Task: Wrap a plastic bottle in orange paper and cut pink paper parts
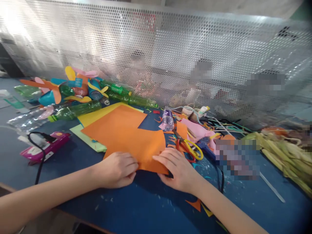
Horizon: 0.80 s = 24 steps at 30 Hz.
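One orange sheet [146, 146] is at the centre, its near edge pinched by the left hand [119, 170] and the right hand [176, 169], hands apart. Scissors [187, 149] lie at 3 o'clock, a green bottle [78, 110] at 10, on the blue table [136, 208]. At 12 stands a perforated screen [170, 42]; behind, blurred figures [143, 81], perhaps seated.

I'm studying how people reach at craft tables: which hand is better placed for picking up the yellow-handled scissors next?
Right, probably: the right hand touches the orange paper close beside the yellow-handled scissors; the left hand is farther from them.
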{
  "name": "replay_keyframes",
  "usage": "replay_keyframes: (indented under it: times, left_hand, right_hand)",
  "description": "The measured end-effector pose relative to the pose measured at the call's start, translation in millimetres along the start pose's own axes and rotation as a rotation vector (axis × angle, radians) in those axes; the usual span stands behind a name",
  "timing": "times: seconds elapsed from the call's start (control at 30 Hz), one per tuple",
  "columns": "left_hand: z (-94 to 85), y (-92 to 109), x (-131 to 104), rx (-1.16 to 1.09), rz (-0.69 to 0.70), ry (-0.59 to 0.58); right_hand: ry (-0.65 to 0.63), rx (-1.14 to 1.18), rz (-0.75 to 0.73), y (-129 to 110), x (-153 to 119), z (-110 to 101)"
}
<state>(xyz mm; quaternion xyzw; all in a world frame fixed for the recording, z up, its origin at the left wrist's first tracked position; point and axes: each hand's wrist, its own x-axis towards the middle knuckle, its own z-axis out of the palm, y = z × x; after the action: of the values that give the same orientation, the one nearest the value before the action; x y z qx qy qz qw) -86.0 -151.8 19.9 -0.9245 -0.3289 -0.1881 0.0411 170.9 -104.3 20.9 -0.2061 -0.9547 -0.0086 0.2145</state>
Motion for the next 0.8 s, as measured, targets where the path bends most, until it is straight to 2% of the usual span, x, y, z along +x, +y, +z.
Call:
replay_keyframes:
  times: [0.1, 0.2, 0.3, 0.43, 0.53, 0.6, 0.8]
  left_hand:
    - [2.0, 5.9, -3.1, -0.006, -0.03, -0.087]
    - [2.2, 6.8, -4.3, -0.012, -0.074, -0.112]
    - [-1.8, -2.2, -6.3, -0.065, -0.143, -0.12]
    - [-10.3, -26.8, -10.4, -0.278, -0.284, -0.173]
    - [-15.3, -44.8, -12.1, -0.387, -0.505, -0.225]
    - [-17.3, -53.0, -12.0, -0.405, -0.652, -0.259]
    - [-18.1, -56.6, -9.5, -0.334, -0.796, -0.265]
  right_hand:
    - [-0.06, -0.013, -0.031, -3.5, 0.4, 1.6]
    - [-0.153, 0.051, 0.013, -4.8, 1.0, -0.3]
    - [-0.261, 0.154, 0.227, -1.4, 1.9, -10.8]
    - [-0.348, 0.338, 0.533, 9.6, 1.8, -25.3]
    - [-0.356, 0.489, 0.615, 18.6, 0.3, -26.5]
    - [-0.359, 0.506, 0.644, 23.1, -0.8, -23.2]
    - [-0.209, 0.177, 0.761, 25.9, -1.3, -5.2]
